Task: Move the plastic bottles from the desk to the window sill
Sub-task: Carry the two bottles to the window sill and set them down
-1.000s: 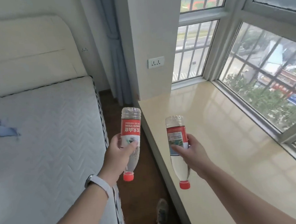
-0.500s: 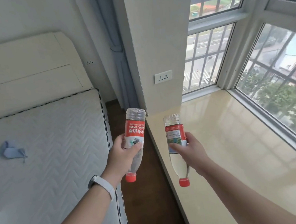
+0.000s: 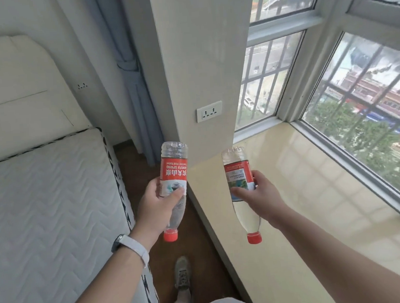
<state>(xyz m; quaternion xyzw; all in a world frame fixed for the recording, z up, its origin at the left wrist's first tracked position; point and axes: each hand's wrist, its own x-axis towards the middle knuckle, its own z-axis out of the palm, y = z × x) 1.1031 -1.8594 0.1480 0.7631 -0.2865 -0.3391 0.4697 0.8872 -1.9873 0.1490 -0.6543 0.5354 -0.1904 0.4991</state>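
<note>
Head view: the left hand [image 3: 154, 207] grips a clear bottle [image 3: 173, 174] upside down, red cap lowest, its red label reading "NONGFU SPRING". The right hand [image 3: 260, 198] clasps a second inverted bottle [image 3: 240, 188] above the glossy window sill [image 3: 315, 190]; its small print is unreadable.

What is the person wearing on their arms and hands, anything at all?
Very little. Both forearms are bare, with no sleeves showing and no gloves on the left hand or the right hand. The only item is a watch on the left wrist, with a dark face and a white band. No rings are visible.
</note>
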